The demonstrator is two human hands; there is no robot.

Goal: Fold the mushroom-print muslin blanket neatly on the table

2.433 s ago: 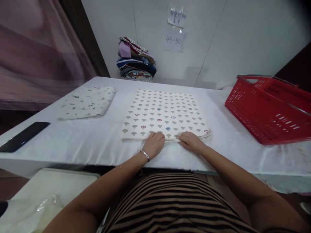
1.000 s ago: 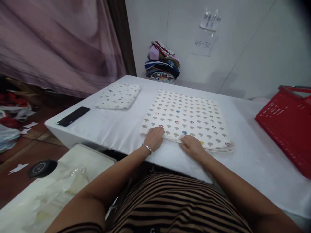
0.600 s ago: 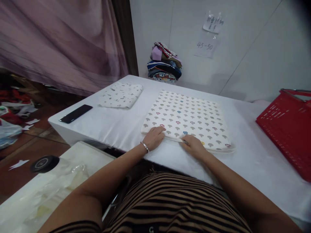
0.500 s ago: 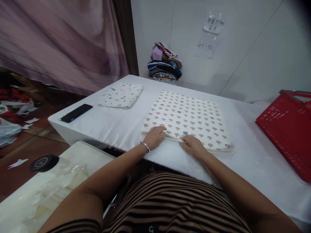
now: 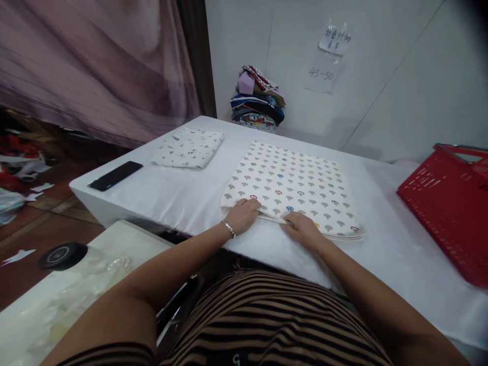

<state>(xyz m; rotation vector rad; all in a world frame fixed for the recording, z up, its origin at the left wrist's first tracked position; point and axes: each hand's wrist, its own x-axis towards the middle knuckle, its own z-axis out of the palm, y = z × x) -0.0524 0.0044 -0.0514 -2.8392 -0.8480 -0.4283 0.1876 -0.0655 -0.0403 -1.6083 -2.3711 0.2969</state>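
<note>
A folded white cloth with a mushroom print [image 5: 292, 185] lies flat on the white table [image 5: 175, 198]. My left hand [image 5: 242, 216], with a bracelet at the wrist, rests on the cloth's near edge, fingers curled down onto the fabric. My right hand [image 5: 303, 229] lies a little to the right on the same edge, fingers bent and pressed against the layered hem. Both hands touch the cloth; whether they pinch it I cannot make out.
A smaller folded printed cloth [image 5: 188, 147] and a black phone [image 5: 114, 176] lie at the table's left. A red plastic basket [image 5: 450, 208] stands at the right. Folded clothes [image 5: 258, 99] are stacked against the wall. A white surface with clear plastic [image 5: 76, 279] is at lower left.
My view has swung to the left since the oldest frame, so the basket sits further right. My hands have stayed on the cloth's near edge with hardly any movement.
</note>
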